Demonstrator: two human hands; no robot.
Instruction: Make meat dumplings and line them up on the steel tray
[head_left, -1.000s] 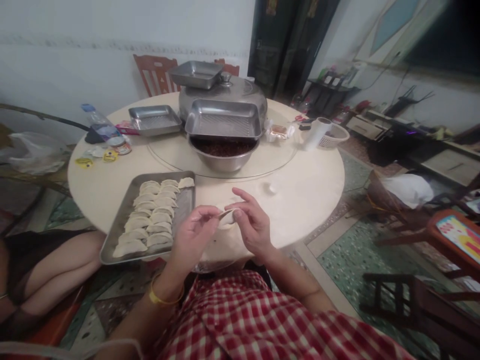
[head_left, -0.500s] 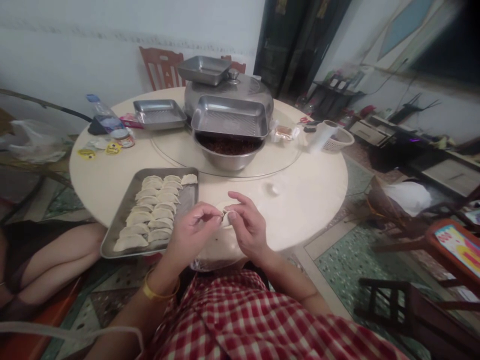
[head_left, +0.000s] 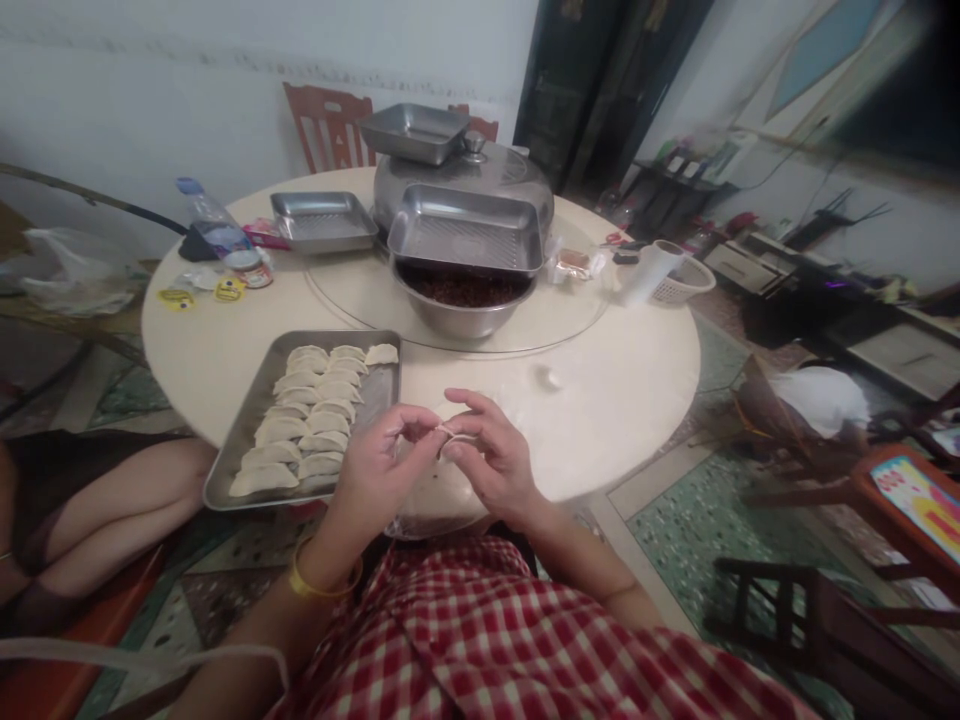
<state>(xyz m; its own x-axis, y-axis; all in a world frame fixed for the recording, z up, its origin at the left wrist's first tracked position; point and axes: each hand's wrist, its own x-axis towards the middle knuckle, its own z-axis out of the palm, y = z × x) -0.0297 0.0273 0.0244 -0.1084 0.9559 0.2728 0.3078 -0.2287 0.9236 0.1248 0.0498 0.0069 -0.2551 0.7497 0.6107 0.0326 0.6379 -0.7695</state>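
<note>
Between my two hands, above the near edge of the table, is a pale dumpling, partly hidden by the fingers. My left hand pinches its left end between thumb and forefinger. On the other side my right hand grips it with thumb and fingers. To the left lies a metal tray with rows of folded dumplings on it. Beyond my hands stands a steel bowl of dark filling, partly covered by a metal pan.
A large lidded pot stands behind the bowl, with another pan on top. A bottle and a jar are at the left. A dough piece lies to the right. Another person's legs show at the left.
My fingers have shifted on the dumpling, with the right fingers now curled further over it. The whole view has moved slightly. The tray's dumplings look unchanged.
</note>
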